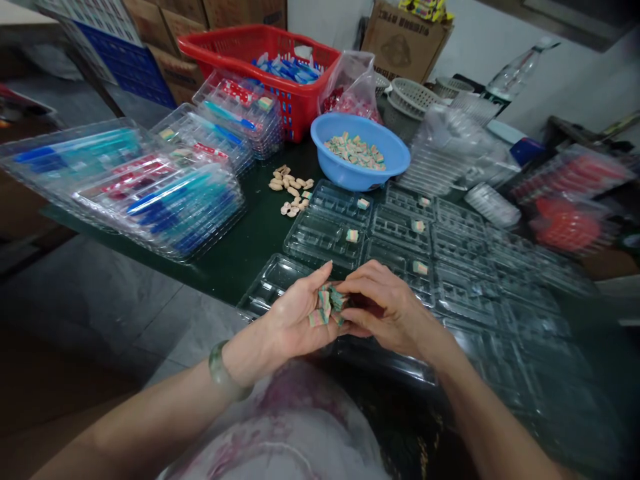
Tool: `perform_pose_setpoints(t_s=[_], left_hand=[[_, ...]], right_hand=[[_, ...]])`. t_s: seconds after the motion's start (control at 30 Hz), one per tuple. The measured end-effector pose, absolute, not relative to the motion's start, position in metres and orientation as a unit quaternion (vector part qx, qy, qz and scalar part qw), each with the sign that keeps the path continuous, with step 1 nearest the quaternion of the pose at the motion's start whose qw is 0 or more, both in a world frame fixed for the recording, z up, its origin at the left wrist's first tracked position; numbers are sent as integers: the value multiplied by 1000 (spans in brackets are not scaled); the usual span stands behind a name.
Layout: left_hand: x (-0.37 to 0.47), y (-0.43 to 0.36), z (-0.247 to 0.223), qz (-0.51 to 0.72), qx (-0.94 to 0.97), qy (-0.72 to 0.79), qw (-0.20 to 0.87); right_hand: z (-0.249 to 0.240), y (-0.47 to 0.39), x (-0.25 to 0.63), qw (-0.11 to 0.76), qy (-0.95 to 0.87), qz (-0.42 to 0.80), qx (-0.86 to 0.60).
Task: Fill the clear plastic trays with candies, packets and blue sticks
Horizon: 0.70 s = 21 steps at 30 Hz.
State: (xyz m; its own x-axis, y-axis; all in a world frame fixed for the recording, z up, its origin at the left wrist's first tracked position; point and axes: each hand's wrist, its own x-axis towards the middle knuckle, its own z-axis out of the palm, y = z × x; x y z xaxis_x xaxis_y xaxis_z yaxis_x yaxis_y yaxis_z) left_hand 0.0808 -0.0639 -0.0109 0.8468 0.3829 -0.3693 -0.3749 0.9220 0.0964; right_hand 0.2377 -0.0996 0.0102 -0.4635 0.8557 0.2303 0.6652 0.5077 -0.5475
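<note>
My left hand (300, 313) is palm up and cupped around several small blocks (324, 303) striped in pink, cream and green. Over that palm, the fingers of my right hand (383, 300) pinch at the same pile of blocks; exactly which one they grip is partly hidden. Beneath and beyond both hands lie rows of clear plastic trays (320, 237) with moulded compartments. Single striped blocks sit in several trays, such as one block (353, 235) in a tray just past my hands. A blue bowl (323, 143) behind the trays holds many more of these blocks.
Peanuts (290, 183) lie on the dark green table (220, 267) left of the bowl. Stacks of filled trays (185, 200) with blue pens stand at the left. A red basket (240, 57), a plastic bag (357, 80) and grey baskets (413, 97) are at the back.
</note>
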Motion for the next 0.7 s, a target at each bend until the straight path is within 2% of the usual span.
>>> perform_pose_setpoints(t_s=[0.13,0.3,0.47,0.7], left_hand=[[84,-65,-10,206,20,223,953],[86,-65,-5,222,23,276,935],[87,-66,-5,228,28,289,929],[89,-69,-5,216,57,249,943]], right_hand=[[4,-101,238,259,-830,173,-463],[3,-110,233,223,-838,74,-492],[3,-114,231,210,-842,69,-492],[-5,-114,237,335,-773,158,-516]])
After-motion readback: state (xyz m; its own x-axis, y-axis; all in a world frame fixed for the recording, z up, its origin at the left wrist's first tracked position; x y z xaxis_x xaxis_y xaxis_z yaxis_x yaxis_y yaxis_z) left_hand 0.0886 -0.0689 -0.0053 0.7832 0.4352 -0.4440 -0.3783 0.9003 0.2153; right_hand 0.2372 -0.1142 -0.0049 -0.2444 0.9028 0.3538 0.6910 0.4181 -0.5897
